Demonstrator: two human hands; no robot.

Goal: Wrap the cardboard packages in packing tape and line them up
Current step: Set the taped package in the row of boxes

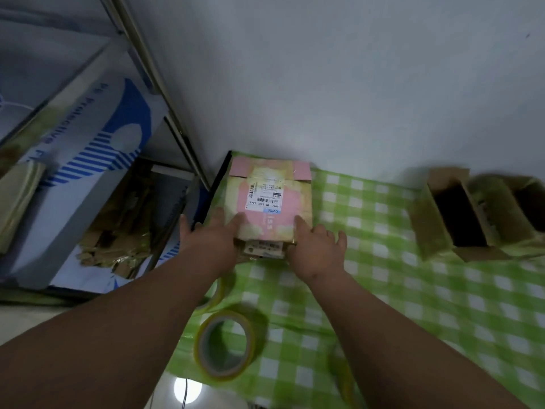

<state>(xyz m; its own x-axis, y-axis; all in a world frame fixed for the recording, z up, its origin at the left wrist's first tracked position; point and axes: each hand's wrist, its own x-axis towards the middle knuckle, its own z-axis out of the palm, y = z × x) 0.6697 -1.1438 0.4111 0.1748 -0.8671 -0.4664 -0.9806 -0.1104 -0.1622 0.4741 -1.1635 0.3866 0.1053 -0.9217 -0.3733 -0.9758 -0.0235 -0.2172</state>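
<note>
Fingers [236, 221] of both hands straight, flat against the taped pink package [269, 202] on checked cloth [413, 305]

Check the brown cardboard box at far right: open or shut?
Open. The brown cardboard box on the green checked tablecloth shows a dark interior, with its flaps spread outward.

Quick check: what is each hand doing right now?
Left hand: open, fingers resting on the pink package.
Right hand: open, fingers on the package's near edge.
</note>
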